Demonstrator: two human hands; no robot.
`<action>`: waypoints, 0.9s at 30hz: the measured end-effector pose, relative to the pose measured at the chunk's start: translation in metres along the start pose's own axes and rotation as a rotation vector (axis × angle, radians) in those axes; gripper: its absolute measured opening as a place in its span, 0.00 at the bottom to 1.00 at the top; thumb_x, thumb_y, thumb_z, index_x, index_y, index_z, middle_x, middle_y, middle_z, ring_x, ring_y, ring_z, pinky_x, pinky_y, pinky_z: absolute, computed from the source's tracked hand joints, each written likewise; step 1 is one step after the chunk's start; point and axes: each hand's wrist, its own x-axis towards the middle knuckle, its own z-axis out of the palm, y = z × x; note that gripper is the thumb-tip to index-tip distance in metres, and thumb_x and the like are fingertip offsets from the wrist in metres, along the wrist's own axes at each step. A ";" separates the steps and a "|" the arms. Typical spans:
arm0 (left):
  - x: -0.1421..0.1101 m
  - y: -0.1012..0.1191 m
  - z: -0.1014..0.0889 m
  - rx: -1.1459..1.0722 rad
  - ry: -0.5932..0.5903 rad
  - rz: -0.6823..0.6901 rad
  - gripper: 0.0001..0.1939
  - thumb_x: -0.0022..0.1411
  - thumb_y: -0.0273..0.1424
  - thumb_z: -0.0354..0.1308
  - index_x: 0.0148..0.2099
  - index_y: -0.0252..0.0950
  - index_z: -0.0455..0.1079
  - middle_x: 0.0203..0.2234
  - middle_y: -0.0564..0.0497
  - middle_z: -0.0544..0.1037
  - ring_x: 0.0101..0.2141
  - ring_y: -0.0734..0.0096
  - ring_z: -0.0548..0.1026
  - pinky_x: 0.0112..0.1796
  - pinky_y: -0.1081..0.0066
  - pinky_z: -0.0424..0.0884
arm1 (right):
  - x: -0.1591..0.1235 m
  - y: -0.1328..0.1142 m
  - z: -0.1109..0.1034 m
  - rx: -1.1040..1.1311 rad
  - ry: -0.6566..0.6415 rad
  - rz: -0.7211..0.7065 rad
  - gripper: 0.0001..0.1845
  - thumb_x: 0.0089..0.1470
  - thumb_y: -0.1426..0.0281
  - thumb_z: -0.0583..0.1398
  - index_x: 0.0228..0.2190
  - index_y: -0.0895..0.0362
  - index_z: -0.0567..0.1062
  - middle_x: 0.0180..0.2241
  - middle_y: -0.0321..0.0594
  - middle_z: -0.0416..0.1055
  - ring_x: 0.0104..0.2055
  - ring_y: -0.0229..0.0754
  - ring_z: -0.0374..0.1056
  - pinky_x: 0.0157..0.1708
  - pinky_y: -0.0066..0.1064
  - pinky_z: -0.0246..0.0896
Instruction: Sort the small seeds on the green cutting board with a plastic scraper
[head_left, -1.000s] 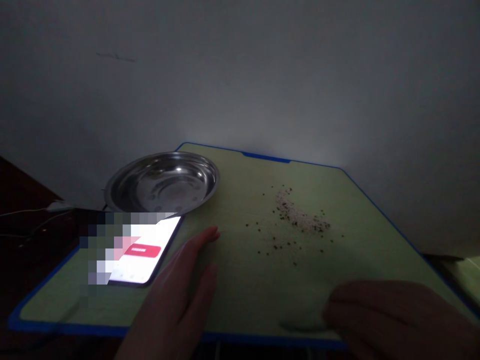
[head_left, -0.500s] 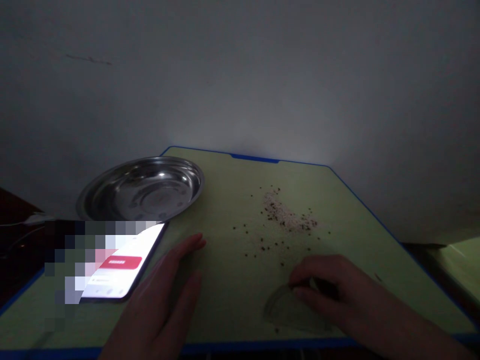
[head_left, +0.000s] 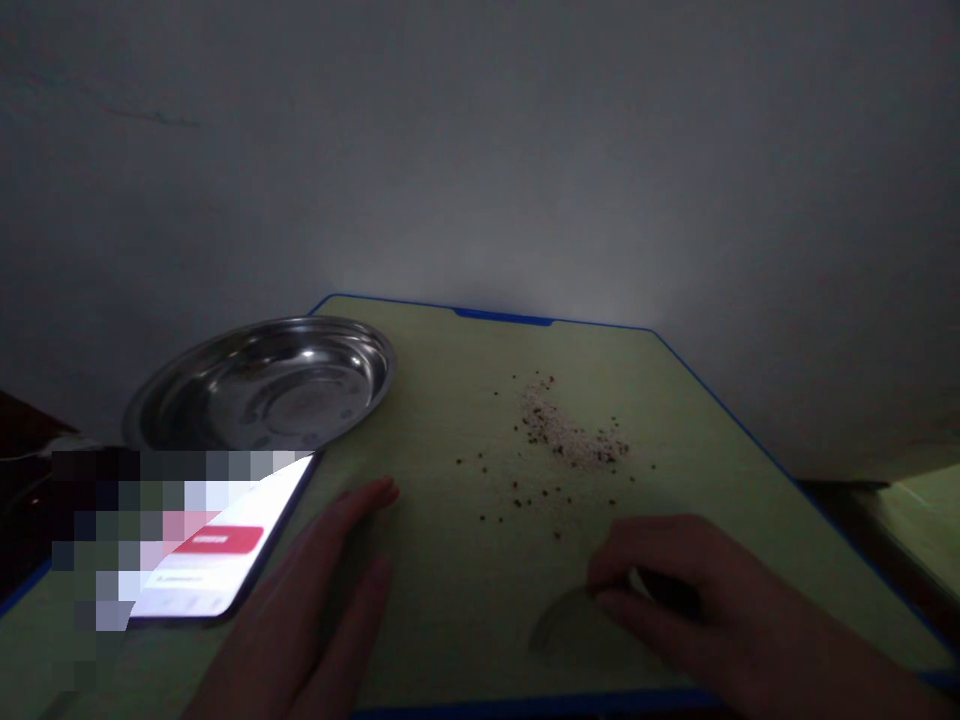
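Note:
My right hand [head_left: 667, 590] is low over the near right part of the green tabletop, thumb and forefinger pinched together. At their tips is the rim of a faint see-through thing with a curved edge [head_left: 551, 615]; its kind is too dim to make out. Beyond this hand lies a curved heap of small pale grains mixed with dark bits [head_left: 570, 435]. Several dark bits [head_left: 545, 493] are scattered singly on the near side of the heap. My left hand [head_left: 322, 590] rests at the near left, beside the phone, fingers stretched out and thumb apart, holding nothing.
A wide, shiny metal basin [head_left: 300, 400] stands at the far left. In front of it lies a phone with a lit screen [head_left: 217, 570], partly blurred out. The green table [head_left: 442, 370] has a blue edge and meets a grey wall [head_left: 480, 150].
The view has shifted slightly, so the basin, phone and heap appear further left. My right hand and the see-through thing have moved a little to the right over the table.

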 end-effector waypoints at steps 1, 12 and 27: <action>0.000 0.001 0.000 -0.007 0.005 0.001 0.22 0.63 0.45 0.47 0.59 0.53 0.59 0.55 0.55 0.72 0.52 0.56 0.72 0.48 0.53 0.72 | 0.001 0.003 -0.003 0.003 0.036 0.013 0.09 0.54 0.66 0.58 0.30 0.50 0.79 0.30 0.36 0.77 0.33 0.41 0.72 0.29 0.28 0.66; 0.001 -0.007 0.003 0.017 -0.026 -0.006 0.23 0.63 0.45 0.47 0.60 0.52 0.58 0.56 0.53 0.70 0.54 0.55 0.70 0.48 0.53 0.72 | 0.017 0.030 -0.013 0.002 0.156 0.110 0.12 0.54 0.68 0.54 0.29 0.55 0.78 0.24 0.36 0.74 0.23 0.38 0.65 0.22 0.28 0.59; 0.004 -0.010 0.003 0.057 0.025 0.086 0.23 0.63 0.44 0.47 0.60 0.54 0.56 0.55 0.55 0.72 0.51 0.57 0.73 0.44 0.54 0.75 | 0.008 0.038 -0.006 0.095 0.099 0.108 0.10 0.54 0.67 0.55 0.29 0.54 0.77 0.24 0.36 0.71 0.26 0.38 0.65 0.24 0.28 0.58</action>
